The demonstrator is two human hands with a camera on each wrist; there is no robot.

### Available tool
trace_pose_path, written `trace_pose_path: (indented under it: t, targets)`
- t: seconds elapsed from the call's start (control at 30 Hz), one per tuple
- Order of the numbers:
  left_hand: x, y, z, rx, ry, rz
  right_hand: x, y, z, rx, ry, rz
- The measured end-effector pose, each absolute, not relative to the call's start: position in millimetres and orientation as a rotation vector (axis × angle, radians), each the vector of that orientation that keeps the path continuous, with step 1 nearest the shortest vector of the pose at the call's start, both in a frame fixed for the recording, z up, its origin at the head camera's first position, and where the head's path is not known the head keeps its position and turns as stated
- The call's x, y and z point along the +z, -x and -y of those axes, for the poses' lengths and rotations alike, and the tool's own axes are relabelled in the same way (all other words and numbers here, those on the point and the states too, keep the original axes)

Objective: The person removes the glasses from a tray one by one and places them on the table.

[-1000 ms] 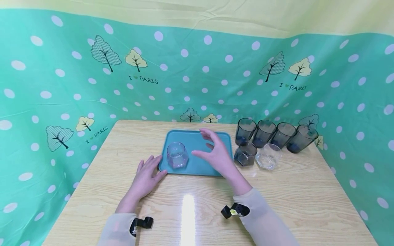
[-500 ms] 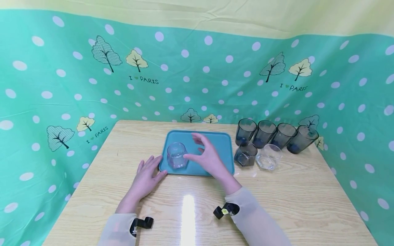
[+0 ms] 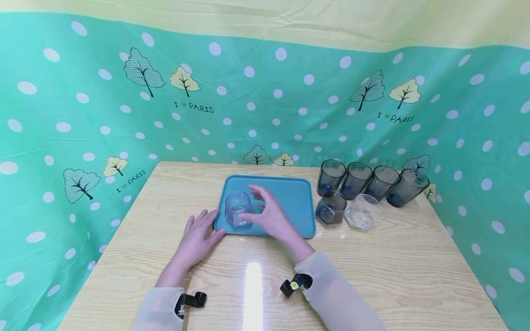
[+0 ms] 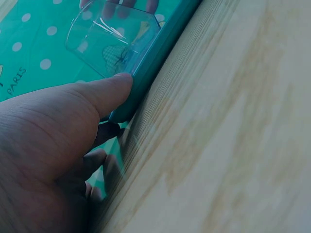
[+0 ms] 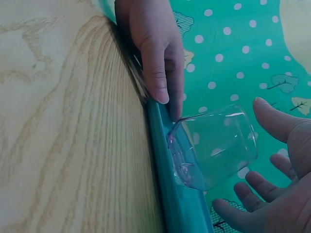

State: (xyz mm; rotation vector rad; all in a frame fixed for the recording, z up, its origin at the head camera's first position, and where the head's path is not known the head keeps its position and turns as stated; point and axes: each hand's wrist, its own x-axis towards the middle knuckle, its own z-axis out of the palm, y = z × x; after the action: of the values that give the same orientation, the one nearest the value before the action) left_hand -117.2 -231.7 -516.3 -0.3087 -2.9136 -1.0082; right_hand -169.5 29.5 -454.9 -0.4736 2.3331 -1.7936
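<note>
A short clear drinking glass [image 3: 234, 208] with a pinkish angular base stands upright on the left part of a blue tray [image 3: 296, 197]. My left hand [image 3: 196, 242] rests at the tray's near left corner; in the left wrist view its thumb [image 4: 114, 92] lies on the tray's rim. Just right of the glass is my right hand [image 3: 270, 217], thumb and fingers spread. In the head view its thumb overlaps the glass. The right wrist view shows a gap between those fingers [image 5: 262, 187] and the glass wall.
Right of the tray stand several tall dark-tinted tumblers [image 3: 331, 177] in a row. In front of them are a short dark glass [image 3: 330, 214] and a short clear glass [image 3: 359, 217]. A green dotted curtain [image 3: 265, 92] hangs behind the wooden table [image 3: 207, 285].
My right hand has moved left and slightly nearer over the tray, up to the clear glass. The left hand and the glasses have stayed in place.
</note>
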Motion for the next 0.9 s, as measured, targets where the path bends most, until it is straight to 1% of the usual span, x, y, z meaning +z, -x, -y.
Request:
trace_pose_path:
  t: [0.53,0.9]
  targets:
    - [-518.1,118.1,233.3,-1.004,0.315,2.909,-469.9,173.1,-17.6,-1.765,0.475,-2.342]
    - [-518.5,118.1,233.6,-1.006,0.314,2.908,-470.5,170.2,-12.5,-1.734,0.449,-2.348]
